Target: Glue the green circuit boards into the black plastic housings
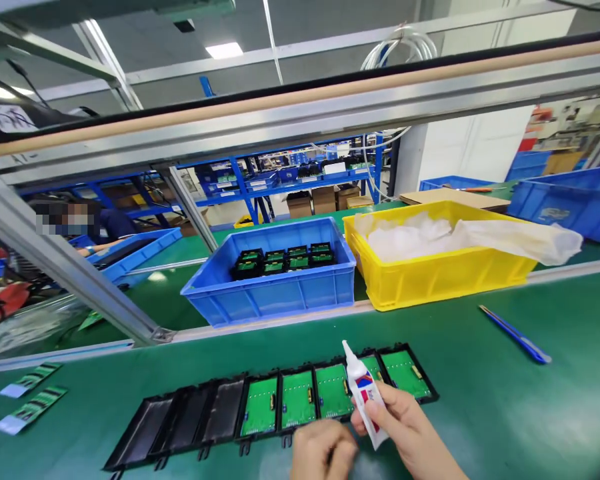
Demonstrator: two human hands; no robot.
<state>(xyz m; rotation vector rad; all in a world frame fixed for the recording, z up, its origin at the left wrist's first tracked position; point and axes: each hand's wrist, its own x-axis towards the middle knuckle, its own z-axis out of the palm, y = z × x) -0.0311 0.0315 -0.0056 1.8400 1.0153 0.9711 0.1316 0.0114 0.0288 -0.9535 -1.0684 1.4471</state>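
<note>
My right hand (405, 423) is closed round a white glue tube (369, 407) with red and blue print, its narrow nozzle pointing up and left. Close beside it, my left hand (324, 450) is curled with the fingers pressed together; whatever they may hold is hidden. Behind both hands runs a row of black plastic housings on the bench. Three at the left, such as this black housing (223, 410), have no board in them. Several to the right each carry a green circuit board (261, 405); the tube and right hand cover part of these.
A blue bin (280, 297) with boarded housings stands behind the row, beside a yellow bin (445, 280) of white plastic wrapping. A blue utility knife (515, 333) lies at right, loose circuit boards (33, 408) at left. A metal post (80, 267) slants at left; a person sits beyond.
</note>
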